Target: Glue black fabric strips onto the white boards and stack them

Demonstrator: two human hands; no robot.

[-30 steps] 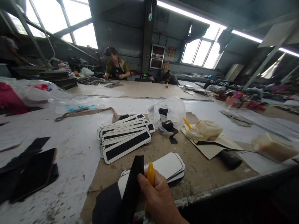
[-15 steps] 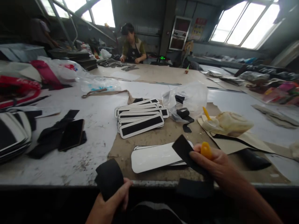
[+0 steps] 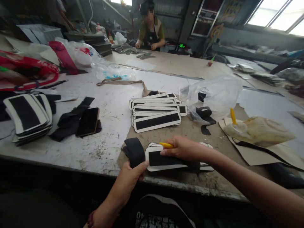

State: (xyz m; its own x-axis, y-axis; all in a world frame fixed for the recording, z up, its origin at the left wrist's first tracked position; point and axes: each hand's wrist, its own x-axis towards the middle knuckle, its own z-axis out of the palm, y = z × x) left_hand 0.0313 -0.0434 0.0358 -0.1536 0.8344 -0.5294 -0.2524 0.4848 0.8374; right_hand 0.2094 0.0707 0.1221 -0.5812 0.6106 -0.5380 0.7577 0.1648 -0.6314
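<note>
My left hand [image 3: 130, 177] is closed on a bundle of black strips [image 3: 136, 152], its thumb at the left end of a white panel with rounded corners [image 3: 161, 168]. This panel tops a small stack near the table's front edge. One black strip [image 3: 155, 159] lies lengthwise along it. Over the strip, my right hand [image 3: 184, 148] presses with its fingertips while gripping a yellow-handled tool [image 3: 167, 145]; the tool's other end is hidden in the hand. Behind lies a pile of white panels with black strips on them [image 3: 158, 121].
More panels are stacked at left [image 3: 26, 114], near a phone [image 3: 87, 122] on black strips. A clear plastic bag [image 3: 220, 95] stands behind. A bag of pale paste [image 3: 266, 129] with a yellow stick is at right. Across the table a person [image 3: 150, 31] sits working.
My right hand has laid the black strip onto the top white panel and now presses it. My left hand has moved up to the panel's left end with the bundle. The view has shifted.
</note>
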